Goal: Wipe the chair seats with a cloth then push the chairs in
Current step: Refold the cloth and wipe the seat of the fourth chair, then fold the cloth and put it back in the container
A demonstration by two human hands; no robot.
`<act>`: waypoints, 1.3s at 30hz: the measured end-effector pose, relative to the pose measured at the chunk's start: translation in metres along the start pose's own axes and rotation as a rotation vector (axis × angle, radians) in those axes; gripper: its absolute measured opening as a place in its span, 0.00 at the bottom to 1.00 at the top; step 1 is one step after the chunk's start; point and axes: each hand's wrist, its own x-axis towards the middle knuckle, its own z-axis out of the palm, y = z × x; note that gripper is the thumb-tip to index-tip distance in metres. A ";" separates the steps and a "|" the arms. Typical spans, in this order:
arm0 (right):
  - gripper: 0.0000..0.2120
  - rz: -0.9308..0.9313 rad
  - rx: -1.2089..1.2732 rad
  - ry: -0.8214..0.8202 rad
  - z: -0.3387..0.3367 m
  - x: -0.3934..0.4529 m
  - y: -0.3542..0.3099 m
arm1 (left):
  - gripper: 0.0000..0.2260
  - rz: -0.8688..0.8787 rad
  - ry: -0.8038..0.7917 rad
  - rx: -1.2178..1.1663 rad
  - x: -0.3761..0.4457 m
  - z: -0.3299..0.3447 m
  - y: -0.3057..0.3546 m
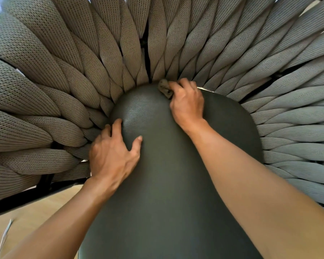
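seat [166, 174]: dark leather-like, smooth, faint sheen | backrest straps [73, 81]: knitted cloth, ribbed, matt | floor [36, 212]: pale wood

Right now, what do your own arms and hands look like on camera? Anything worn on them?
Both forearms are bare as far as the view shows: no sleeves. The left hand and right hand wear no gloves, and I see no rings, watch or wristbands. Nails look short and unpainted.

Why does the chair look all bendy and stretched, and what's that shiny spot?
Head view: the wide-angle lens bows the woven straps outward around the dark seat cushion; light glares pale on the cushion near the left hand; the right hand grips the cloth, sharp, not blurred.
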 end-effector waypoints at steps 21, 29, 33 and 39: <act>0.17 0.488 0.041 -0.051 -0.070 -0.046 0.114 | 0.41 0.049 -0.074 0.172 -0.018 0.018 0.002; 0.11 0.742 0.474 0.016 -0.109 -0.122 0.090 | 0.33 0.106 -0.060 0.003 -0.064 0.008 0.015; 0.01 0.911 0.708 -0.037 -0.141 -0.173 0.058 | 0.30 0.095 -0.132 -0.084 -0.105 -0.001 0.018; 0.04 1.169 1.115 -0.241 -0.200 -0.219 -0.004 | 0.23 -0.042 -0.423 -0.438 -0.156 -0.036 0.018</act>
